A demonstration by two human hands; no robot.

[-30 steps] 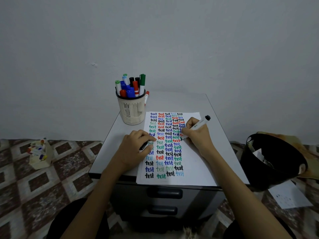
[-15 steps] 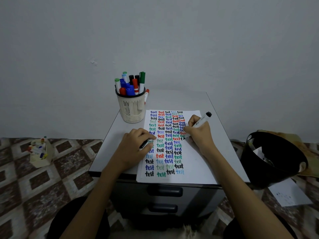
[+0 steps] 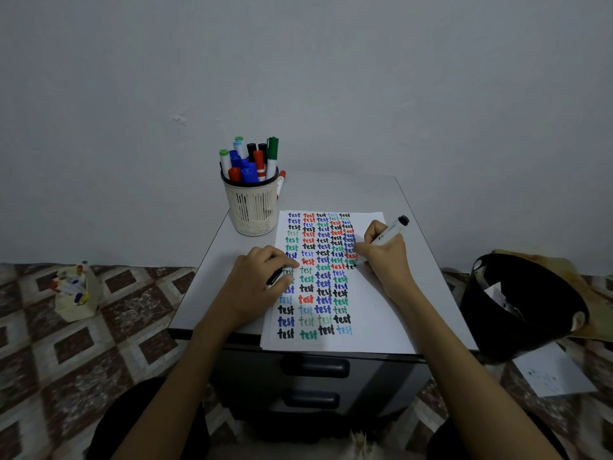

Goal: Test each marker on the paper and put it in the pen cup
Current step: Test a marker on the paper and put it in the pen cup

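1. One more black word is being laid down. Over the last second the right hand point(image 3: 386, 260) has barely shifted, and the tip of the marker point(image 3: 389, 231) has been kept on the same row at the right edge of the coloured columns. A black "te" can be read just left of the tip, with the rest hidden by the fingers.
2. What that means: the test of this marker is judged to be under way, not finished. Capping and the drop into the pen cup point(image 3: 252, 210) are not yet done.
3. The right-hand grip: the marker is pinched low on its white barrel between thumb and curled fingers. Its black end is tilted up and away to the far right.
4. The left hand point(image 3: 255, 283) is rested on the near-left edge of the paper point(image 3: 374, 313), so the sheet is apparently being steadied. A small black piece point(image 3: 274, 277), probably the cap, is held between its curled fingers.
5. The pen cup is seen at the far left of the cabinet top point(image 3: 335, 194), just beside the paper's far-left corner and crowded with capped markers. One red-capped marker point(image 3: 281, 184) is glimpsed just behind it.
6. Many more markers are seen in a pouch point(image 3: 74, 293) on the floor to the left, so plenty of work is judged to remain.
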